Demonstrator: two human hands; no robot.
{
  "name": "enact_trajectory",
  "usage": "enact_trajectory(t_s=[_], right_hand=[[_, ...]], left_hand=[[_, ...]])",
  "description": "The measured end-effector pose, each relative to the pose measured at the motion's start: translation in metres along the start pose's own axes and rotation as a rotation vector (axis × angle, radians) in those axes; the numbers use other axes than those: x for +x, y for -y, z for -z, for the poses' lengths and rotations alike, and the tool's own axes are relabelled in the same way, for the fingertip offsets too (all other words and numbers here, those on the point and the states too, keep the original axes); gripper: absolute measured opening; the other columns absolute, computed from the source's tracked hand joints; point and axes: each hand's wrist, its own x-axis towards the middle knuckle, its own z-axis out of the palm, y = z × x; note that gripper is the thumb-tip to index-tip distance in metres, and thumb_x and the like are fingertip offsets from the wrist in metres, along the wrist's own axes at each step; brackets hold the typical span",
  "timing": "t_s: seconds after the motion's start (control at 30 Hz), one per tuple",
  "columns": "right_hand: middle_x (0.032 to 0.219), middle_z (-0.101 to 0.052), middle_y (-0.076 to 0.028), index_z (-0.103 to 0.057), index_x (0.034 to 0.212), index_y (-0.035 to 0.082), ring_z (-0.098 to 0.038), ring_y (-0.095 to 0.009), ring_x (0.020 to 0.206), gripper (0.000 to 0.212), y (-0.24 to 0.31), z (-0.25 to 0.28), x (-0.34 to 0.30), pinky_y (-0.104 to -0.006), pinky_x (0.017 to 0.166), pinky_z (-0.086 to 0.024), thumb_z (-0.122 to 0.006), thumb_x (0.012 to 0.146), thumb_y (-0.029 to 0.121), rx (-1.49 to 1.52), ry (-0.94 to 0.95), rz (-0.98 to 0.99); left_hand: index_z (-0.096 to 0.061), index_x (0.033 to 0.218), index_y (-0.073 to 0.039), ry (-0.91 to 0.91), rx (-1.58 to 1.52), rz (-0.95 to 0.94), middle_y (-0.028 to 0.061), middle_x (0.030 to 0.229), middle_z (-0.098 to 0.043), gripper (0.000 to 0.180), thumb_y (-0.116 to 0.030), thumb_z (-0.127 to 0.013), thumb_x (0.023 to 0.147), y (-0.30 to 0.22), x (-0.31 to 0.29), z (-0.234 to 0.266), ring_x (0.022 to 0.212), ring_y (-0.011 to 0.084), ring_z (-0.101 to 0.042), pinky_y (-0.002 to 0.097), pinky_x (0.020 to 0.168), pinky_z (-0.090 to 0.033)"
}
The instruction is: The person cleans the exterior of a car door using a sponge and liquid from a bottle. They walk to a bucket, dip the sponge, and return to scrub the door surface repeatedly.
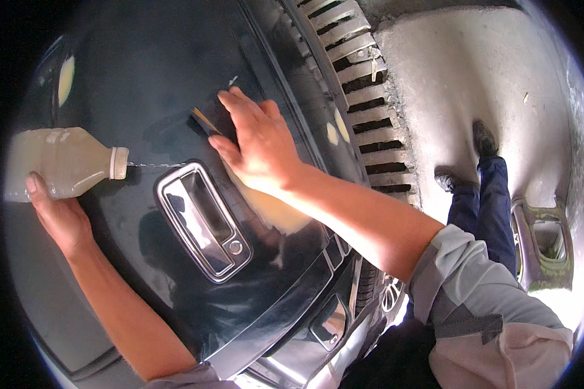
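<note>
- In the head view, we see the bottle at the left, over the dark car panel, its long axis nearly level and its white cap pointing right.
- A thin clear stream runs from the cap toward the upper edge of the chrome-framed door handle.
- Our left hand is closed around the bottle's lower side, thumb in front.
- Our right hand grips a dark pad with thumb and fingers; its visible edge slants from upper left to lower right.
- Most of the pad is hidden under that hand, the left hand's other fingers lie behind the bottle, and the bottle's base fades into the dark rim.
- The handle frame lies near the pad, below it; smooth panel opens above and left, while the slatted grate lies well to the right.
</note>
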Motion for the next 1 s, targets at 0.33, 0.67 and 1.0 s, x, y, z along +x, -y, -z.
enact_trajectory(t_s=[0.33,0.67,1.0], right_hand=[[0.140,-0.052,-0.026,-0.049,0.139,0.003,-0.057,-0.041,0.105,0.062,0.004,0.009,-0.035,-0.0512,0.091,-0.048,-0.073,0.087,0.025,-0.077,-0.006,0.065],[0.152,-0.042,-0.022,-0.050,0.141,0.005,-0.056,-0.038,0.109,0.066,0.015,0.042,-0.132,-0.0488,0.095,-0.048,-0.077,0.083,0.019,0.050,0.159,0.022],[0.147,-0.046,-0.027,-0.047,0.143,0.003,-0.058,-0.041,0.110,0.070,0.020,0.049,-0.144,-0.0493,0.095,-0.048,-0.079,0.083,0.018,0.048,0.153,0.050]], left_hand=[[-0.046,0.142,0.003,0.039,0.049,-0.066,0.0180,0.137,-0.055,0.074,-0.057,-0.052,0.098,0.002,0.006,0.003,0.129,0.0320,-0.053,0.0459,0.110,-0.041],[-0.046,0.140,0.007,0.261,0.114,0.014,0.0205,0.138,-0.054,0.077,-0.054,-0.058,0.096,-0.003,-0.028,-0.037,0.130,0.0323,-0.053,0.0450,0.110,-0.041],[-0.050,0.137,0.010,0.231,0.060,0.057,0.0195,0.135,-0.056,0.079,-0.050,-0.071,0.089,-0.006,-0.025,-0.050,0.128,0.0282,-0.052,0.0403,0.110,-0.037]])
